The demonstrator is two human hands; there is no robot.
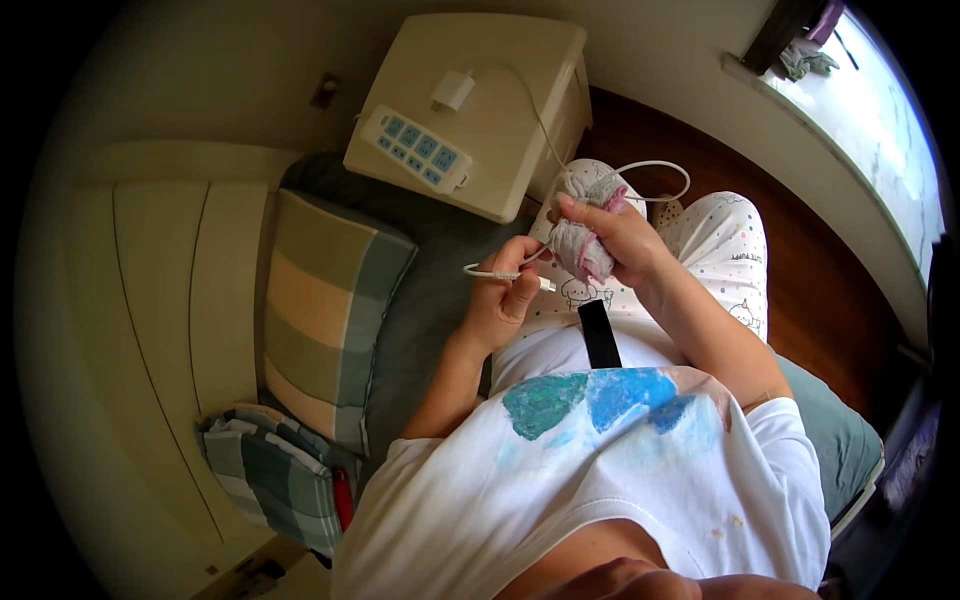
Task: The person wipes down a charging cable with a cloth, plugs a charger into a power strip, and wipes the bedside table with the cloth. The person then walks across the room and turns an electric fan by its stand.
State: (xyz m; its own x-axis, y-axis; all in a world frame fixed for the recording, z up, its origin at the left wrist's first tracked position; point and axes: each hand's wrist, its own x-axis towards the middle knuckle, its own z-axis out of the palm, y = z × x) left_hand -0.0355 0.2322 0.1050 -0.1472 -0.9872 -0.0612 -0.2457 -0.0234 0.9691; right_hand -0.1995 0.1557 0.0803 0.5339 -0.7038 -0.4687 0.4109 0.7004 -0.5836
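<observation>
My left hand point(497, 300) pinches a white charging cable point(490, 272) close to its plug, whose metal tip points right. In my right hand point(622, 238) is a crumpled grey and pink cloth point(580, 245), gripped with the thumb across it. The cable passes by the cloth, and a loop of it sticks out beyond the right hand. From there it runs up to a white charger block point(453, 91) on the bedside cabinet. Exactly how the cable goes through the cloth is hidden by the fingers. Both hands are above my lap, a short distance apart.
A cream bedside cabinet point(500, 50) stands ahead, with a white power strip point(417, 150) on it. Left are a checked pillow point(325, 310), folded checked bedding point(270, 470) and the headboard point(150, 300). A window sill point(840, 190) lies at the right.
</observation>
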